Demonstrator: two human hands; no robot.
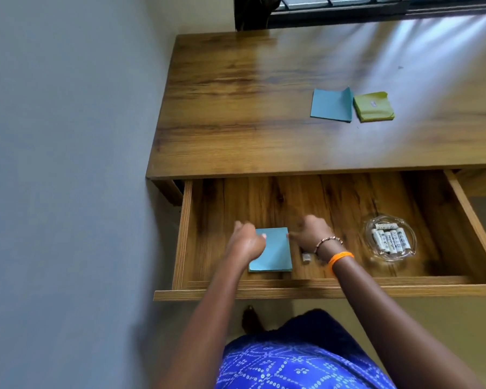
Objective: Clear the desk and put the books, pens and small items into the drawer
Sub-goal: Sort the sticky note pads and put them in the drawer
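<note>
Open wooden drawer, pulled out from under the desk, both in glossy, streaked brown wood grain. Inside the drawer, toward its left wall, a flat rectangular teal sticky-note pad, matte paper, lying on the drawer floor. Left hand at the pad's left edge, fingers curled, thumb tip on the pad's top corner; right hand at the pad's right edge, fingers curled against that edge; motion-blurred, so firmness of either grip impossible to tell. Beaded bracelet and smooth orange band on the right wrist. Just right of the pad, partly under the right wrist, a small pale object, too blurred to identify. Further right in the drawer, a round clear glass dish with ridged rim, holding several white cylindrical batteries. On the desk, beyond the drawer, a square teal note pad with one corner lifted, touching a thicker square yellow-green note pad on its right.
</note>
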